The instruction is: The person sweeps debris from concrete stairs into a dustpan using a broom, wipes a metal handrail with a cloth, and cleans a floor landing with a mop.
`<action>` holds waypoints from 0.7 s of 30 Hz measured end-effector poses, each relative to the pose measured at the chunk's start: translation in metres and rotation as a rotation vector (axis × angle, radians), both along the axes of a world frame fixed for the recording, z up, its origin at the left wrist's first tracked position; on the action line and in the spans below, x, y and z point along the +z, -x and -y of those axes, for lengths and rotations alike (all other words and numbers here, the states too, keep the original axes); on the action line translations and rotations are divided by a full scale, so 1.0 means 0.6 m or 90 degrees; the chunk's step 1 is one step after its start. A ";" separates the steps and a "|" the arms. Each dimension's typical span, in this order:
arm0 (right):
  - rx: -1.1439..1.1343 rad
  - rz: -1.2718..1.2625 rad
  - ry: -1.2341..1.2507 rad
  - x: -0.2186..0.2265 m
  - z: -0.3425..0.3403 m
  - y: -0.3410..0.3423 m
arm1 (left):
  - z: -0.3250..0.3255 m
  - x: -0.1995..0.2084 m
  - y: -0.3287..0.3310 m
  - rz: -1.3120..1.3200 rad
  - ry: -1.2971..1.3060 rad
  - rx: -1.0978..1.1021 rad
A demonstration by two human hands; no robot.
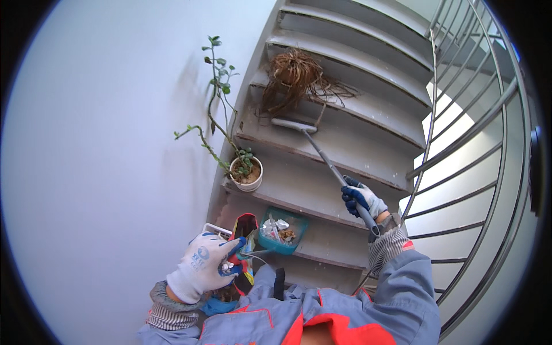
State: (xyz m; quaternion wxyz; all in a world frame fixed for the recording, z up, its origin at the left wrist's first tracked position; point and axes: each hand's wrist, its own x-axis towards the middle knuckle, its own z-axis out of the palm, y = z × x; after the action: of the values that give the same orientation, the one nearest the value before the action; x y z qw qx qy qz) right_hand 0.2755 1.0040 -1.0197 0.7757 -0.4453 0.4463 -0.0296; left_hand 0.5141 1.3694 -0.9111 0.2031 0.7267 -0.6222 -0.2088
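My right hand (pixel 362 198), in a white and blue glove, is closed around the grey handle of a broom (pixel 330 164). The broom's head lies on a stair tread, just below a dried, potted plant (pixel 292 75). At the lower left my left hand (pixel 207 264), gloved alike, has its fingers curled in. A red and teal piece shows at its fingertips, but what it grips is not clear. Beside that hand stands a red, black and yellow bag (pixel 246 224). A teal dustpan (pixel 300 215) holding foil, scraps and brown bits sits to the bag's right.
A leafy plant in a white pot (pixel 248 183) stands by the left wall (pixel 109 144), its stems leaning on it. Grey stairs (pixel 356 141) curve upward, with a metal railing (pixel 468 198) along the right. Something blue (pixel 217 305) lies below my left hand.
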 end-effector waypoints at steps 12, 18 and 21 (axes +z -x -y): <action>-0.003 0.063 0.038 -0.024 -0.041 -0.415 | 0.010 -0.057 -0.077 -0.013 0.001 0.066; 0.174 -0.115 0.153 -0.012 -0.021 -0.379 | 0.011 -0.048 -0.056 -0.011 -0.002 0.086; 0.252 -0.209 0.159 0.052 0.002 -0.282 | 0.012 -0.050 -0.050 -0.021 -0.013 0.088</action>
State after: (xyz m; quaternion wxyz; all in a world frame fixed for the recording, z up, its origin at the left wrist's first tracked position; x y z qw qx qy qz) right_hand 0.4450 1.0030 -0.9883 0.6226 -0.6148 0.4635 0.1401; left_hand 0.5443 1.3625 -0.9412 0.2197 0.7666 -0.5648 -0.2122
